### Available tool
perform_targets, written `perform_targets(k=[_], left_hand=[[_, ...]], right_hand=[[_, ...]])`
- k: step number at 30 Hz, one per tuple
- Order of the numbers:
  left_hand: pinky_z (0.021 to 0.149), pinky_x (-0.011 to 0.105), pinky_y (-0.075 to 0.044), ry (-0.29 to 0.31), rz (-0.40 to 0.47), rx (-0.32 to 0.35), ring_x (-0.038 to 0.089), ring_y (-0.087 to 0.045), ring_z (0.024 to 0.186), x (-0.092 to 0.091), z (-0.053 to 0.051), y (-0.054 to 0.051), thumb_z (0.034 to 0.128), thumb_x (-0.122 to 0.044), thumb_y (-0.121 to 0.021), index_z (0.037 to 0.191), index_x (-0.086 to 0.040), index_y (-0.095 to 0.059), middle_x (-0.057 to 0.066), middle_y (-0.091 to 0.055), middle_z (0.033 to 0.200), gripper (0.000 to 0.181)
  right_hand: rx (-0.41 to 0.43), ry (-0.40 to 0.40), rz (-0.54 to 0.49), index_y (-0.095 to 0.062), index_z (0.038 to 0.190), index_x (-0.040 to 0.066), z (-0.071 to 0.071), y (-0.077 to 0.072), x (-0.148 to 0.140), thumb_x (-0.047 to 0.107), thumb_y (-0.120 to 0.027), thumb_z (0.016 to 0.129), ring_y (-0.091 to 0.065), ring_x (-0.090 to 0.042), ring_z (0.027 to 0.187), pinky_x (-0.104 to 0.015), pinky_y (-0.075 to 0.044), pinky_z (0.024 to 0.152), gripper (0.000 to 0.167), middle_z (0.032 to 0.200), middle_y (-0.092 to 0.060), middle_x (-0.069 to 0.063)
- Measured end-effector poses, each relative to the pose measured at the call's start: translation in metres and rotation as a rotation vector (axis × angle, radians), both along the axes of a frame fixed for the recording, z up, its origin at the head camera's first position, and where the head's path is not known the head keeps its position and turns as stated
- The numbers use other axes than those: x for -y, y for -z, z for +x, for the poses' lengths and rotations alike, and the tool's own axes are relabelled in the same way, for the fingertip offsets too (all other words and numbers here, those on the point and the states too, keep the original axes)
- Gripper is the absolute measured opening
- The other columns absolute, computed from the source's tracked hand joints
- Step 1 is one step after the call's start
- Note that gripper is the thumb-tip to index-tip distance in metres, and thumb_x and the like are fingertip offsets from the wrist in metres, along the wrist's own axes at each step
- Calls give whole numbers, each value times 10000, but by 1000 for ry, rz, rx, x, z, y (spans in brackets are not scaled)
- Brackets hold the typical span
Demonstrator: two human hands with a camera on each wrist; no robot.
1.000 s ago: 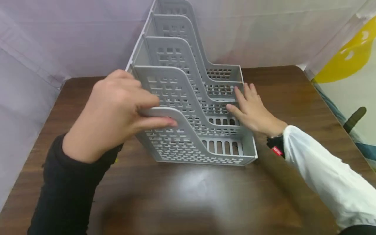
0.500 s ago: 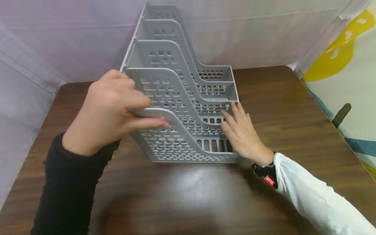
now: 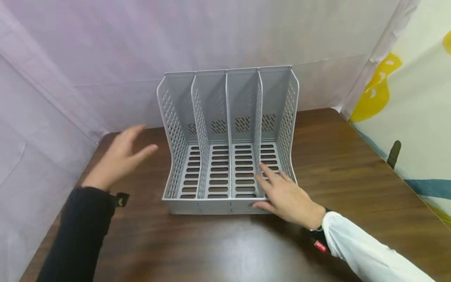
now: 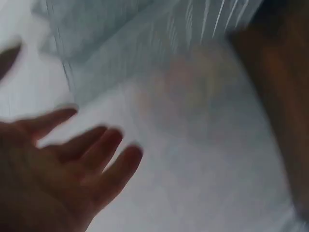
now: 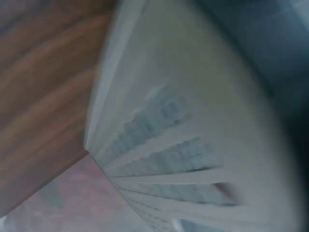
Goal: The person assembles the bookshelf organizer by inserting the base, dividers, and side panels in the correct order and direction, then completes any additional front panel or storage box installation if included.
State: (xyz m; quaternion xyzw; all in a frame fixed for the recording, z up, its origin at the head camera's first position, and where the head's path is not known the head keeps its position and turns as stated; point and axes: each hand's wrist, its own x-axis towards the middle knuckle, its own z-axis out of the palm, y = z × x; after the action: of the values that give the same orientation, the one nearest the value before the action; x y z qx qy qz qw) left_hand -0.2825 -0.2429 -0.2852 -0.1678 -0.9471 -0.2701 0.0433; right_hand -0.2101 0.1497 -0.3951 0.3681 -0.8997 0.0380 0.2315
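Observation:
A grey plastic magazine file holder (image 3: 211,206) with several upright compartments stands on the table, its low front towards me. Its side walls and dividers are perforated and its base is slotted. My right hand (image 3: 287,197) lies at the right part of the low front edge, fingers reaching inside and thumb in front. To the left of the holder, my left hand (image 3: 118,160) hovers apart from it with fingers spread, holding nothing. The left wrist view has that left hand (image 4: 72,169) below the holder's blurred grey panel (image 4: 116,63). A blurred slotted panel fills much of the right wrist view.
The brown wooden table (image 3: 197,250) carries the holder near its back edge. Behind it hangs a pale curtain (image 3: 225,35). At the right, a cloth with yellow shapes (image 3: 373,98) runs along the table's side.
The file holder has turned from side-on to front-facing. My left hand has let go of its side panel and moved off to the left. The right hand has stayed at its low front.

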Motion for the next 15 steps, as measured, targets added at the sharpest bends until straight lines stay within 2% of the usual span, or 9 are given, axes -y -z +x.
perform_targets(k=[2,4,6,8,10,12,13,15], left_hand=[[1140,620,-144,98,6,94,443,-179,1434,-18,7,27,939,-417,-561,1504,-2,-177,256,-185,1558,800],[1135,622,-169,159,-17,150,426,-158,1446,-35,10,52,933,-451,-556,1506,-9,-186,229,-194,1565,813],[1127,621,-204,187,-68,144,427,-119,1455,-50,12,72,942,-462,-534,1490,5,-238,220,-240,1555,778],[1108,615,-258,220,-150,63,441,-174,1437,-61,9,86,946,-431,-540,1447,10,-348,230,-327,1516,694],[1083,612,-306,231,-231,-28,453,-238,1411,-69,5,92,947,-382,-555,1386,-6,-459,240,-405,1467,587],[1075,598,-329,235,-293,-83,460,-323,1369,-75,1,91,947,-339,-563,1333,-28,-532,262,-445,1428,497],[1072,602,-328,236,-305,-74,459,-353,1350,-76,0,88,945,-333,-565,1329,-37,-540,264,-448,1425,485],[1088,641,-264,220,-293,21,439,-334,1369,-79,-1,80,951,-378,-545,1358,-63,-516,237,-441,1441,515]], right_hand=[[-16,-29,18,-631,1201,136,-19,6,-6,483,-618,867,-661,-250,1041,-457,-511,913,481,1260,-616,-100],[-30,-97,18,-684,1073,178,-33,9,-8,411,-618,892,-701,-164,862,-363,-560,750,302,1105,-677,-16],[-41,-131,18,-689,995,199,-48,10,-11,381,-624,892,-682,-102,750,-310,-554,614,219,994,-672,47],[-40,-140,13,-682,946,210,-66,8,-18,378,-627,889,-657,-62,695,-296,-534,560,185,942,-649,81],[-10,-148,9,-686,934,223,-84,5,-25,384,-629,889,-649,-45,690,-296,-531,566,176,936,-641,94],[32,-149,-5,-701,953,226,-99,0,-30,384,-643,882,-661,-46,741,-301,-539,609,183,975,-649,99],[67,-145,-12,-708,969,228,-103,-2,-31,384,-646,880,-669,-51,784,-305,-545,647,190,998,-653,99],[166,-129,-18,-715,1028,211,-106,-8,-31,383,-647,883,-677,-97,917,-332,-552,766,235,1087,-664,65]])
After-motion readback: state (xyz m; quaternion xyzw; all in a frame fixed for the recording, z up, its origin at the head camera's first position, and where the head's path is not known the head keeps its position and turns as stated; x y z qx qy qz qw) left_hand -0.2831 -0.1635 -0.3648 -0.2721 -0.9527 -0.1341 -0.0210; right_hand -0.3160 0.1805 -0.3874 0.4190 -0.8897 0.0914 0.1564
